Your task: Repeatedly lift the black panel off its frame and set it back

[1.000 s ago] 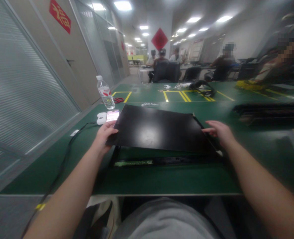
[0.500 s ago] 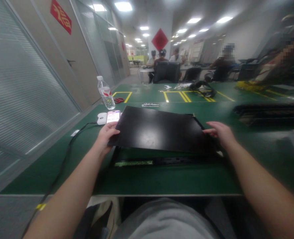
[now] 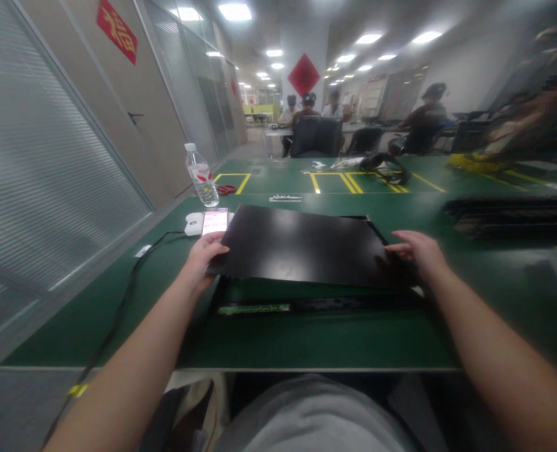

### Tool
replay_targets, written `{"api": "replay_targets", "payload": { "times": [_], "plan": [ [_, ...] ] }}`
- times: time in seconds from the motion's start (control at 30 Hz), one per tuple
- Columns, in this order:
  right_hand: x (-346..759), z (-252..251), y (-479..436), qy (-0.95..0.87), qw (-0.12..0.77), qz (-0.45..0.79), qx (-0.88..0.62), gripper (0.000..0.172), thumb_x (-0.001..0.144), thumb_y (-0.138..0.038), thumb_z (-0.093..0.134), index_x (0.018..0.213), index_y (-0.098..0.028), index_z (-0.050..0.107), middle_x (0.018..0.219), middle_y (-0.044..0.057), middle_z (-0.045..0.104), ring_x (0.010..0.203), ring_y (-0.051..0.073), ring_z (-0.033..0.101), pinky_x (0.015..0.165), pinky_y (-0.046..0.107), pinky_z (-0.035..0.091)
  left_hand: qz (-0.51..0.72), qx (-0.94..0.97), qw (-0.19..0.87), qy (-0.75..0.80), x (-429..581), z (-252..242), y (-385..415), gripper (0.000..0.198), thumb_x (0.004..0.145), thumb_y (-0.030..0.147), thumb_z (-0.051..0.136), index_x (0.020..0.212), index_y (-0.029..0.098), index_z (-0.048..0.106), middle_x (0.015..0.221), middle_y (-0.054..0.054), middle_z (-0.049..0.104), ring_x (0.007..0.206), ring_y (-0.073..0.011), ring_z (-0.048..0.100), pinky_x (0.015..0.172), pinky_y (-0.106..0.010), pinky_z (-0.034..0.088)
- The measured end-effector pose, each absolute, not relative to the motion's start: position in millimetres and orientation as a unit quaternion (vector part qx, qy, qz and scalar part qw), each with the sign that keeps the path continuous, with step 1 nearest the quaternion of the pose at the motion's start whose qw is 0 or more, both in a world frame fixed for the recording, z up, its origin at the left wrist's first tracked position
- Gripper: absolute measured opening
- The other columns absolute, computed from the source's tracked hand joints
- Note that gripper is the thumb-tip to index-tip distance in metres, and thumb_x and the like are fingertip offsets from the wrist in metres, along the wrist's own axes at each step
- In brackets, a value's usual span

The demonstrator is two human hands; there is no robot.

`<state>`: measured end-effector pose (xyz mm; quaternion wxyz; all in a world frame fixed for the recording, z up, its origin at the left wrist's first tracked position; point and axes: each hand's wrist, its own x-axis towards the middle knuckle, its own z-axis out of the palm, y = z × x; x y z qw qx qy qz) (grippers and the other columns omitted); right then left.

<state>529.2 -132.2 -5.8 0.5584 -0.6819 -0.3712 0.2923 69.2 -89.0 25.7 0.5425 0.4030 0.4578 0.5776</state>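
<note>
A thin, glossy black panel (image 3: 301, 245) is tilted over a black rectangular frame (image 3: 316, 306), its left side raised. My left hand (image 3: 205, 258) grips the panel's left edge, thumb on top and the other fingers beneath. At the opposite edge, my right hand (image 3: 417, 252) has its fingertips on the panel, with the index finger stretched out. The frame lies on the green table (image 3: 329, 342); its near bar shows a green strip (image 3: 254, 309) at the left. The panel hides much of the frame's far side.
Beyond my left hand are a lit phone (image 3: 215, 221), a white device (image 3: 194, 224) with a black cable, a water bottle (image 3: 201, 176) and red-handled scissors (image 3: 226, 189). Dark long parts (image 3: 508, 213) lie at right. A headset-like black object (image 3: 386, 168) sits farther back. People sit beyond.
The panel's far left corner has dipped slightly, and its left edge has shifted a little to the right with my left hand. Both hands keep the same hold.
</note>
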Motion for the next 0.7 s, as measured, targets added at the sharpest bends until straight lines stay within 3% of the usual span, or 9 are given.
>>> {"api": "replay_targets", "payload": {
  "times": [0.7],
  "plan": [
    [528.3, -4.1, -132.9, -0.368, 0.548, 0.283, -0.696, 0.033, 0.07, -0.042, 0.065, 0.093, -0.019, 0.072, 0.071, 0.01, 0.075, 0.056, 0.016, 0.055, 0.051, 0.027, 0.034, 0.577, 0.399, 0.54, 0.465, 72.7, 27.6, -90.2, 0.045, 0.039, 0.013, 0.078, 0.082, 0.015, 0.066, 0.065, 0.001, 0.07, 0.056, -0.0145, 0.061, 0.053, -0.025, 0.047]
  ]
}}
